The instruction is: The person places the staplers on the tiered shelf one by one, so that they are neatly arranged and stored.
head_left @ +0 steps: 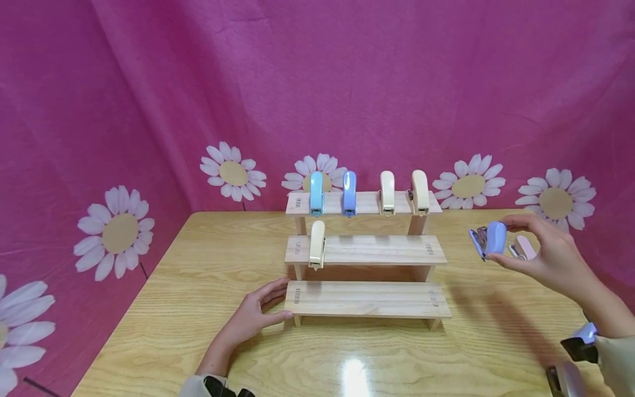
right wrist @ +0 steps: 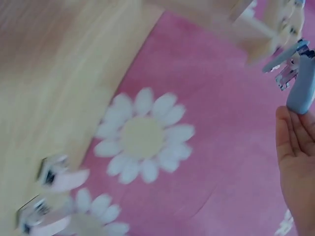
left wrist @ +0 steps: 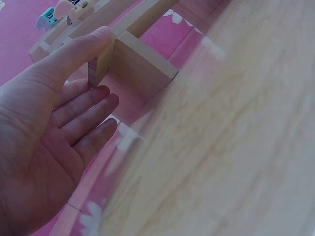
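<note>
A magenta cloth [head_left: 347,82] printed with white, yellow-centred daisies [head_left: 233,173] hangs behind a pale, glossy wooden table [head_left: 173,286].

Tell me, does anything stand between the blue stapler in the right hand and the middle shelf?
Nothing visible does: the way from the blue stapler in the right hand to the middle shelf looks open. The cream stapler there sits at its left end, leaving the rest bare.

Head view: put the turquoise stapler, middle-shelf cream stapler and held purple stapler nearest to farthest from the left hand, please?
1. Cream stapler: middle shelf, left end.
2. Turquoise stapler: top shelf, left.
3. Purple stapler: far right, in right hand.
</note>
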Demonstrator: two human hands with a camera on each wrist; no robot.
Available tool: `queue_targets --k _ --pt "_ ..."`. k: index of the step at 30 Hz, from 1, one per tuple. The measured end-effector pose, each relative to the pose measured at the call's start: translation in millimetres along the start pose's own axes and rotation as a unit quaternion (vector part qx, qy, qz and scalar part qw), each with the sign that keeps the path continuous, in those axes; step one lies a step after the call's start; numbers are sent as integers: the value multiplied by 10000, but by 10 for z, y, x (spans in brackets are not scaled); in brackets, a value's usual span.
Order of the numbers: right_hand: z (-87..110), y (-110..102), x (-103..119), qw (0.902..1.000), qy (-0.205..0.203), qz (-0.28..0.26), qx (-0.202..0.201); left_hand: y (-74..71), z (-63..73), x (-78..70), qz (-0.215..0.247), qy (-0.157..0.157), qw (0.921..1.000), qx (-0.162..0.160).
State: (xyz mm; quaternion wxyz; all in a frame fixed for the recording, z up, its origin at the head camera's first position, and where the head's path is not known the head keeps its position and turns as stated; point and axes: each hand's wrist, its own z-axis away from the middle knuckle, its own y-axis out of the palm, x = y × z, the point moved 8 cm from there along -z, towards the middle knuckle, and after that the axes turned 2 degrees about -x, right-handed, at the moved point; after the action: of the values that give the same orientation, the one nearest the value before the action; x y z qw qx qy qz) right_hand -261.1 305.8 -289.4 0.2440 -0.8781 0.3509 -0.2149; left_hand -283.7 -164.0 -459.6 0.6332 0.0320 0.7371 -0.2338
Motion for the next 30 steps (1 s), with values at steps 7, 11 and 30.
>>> queue_targets --k 7,11,30 --pt "-281 191 427 9986 -528 -49 -67 -2 -8 4 -2 27 10000 9" --pt "-385 322 634 9964 -816 -99 -182 -1 -8 -10 -13 53 10000 13" --pt "-677 1083 1181 9918 -1016 -220 738 -8 -10 -6 -27 42 10000 17"
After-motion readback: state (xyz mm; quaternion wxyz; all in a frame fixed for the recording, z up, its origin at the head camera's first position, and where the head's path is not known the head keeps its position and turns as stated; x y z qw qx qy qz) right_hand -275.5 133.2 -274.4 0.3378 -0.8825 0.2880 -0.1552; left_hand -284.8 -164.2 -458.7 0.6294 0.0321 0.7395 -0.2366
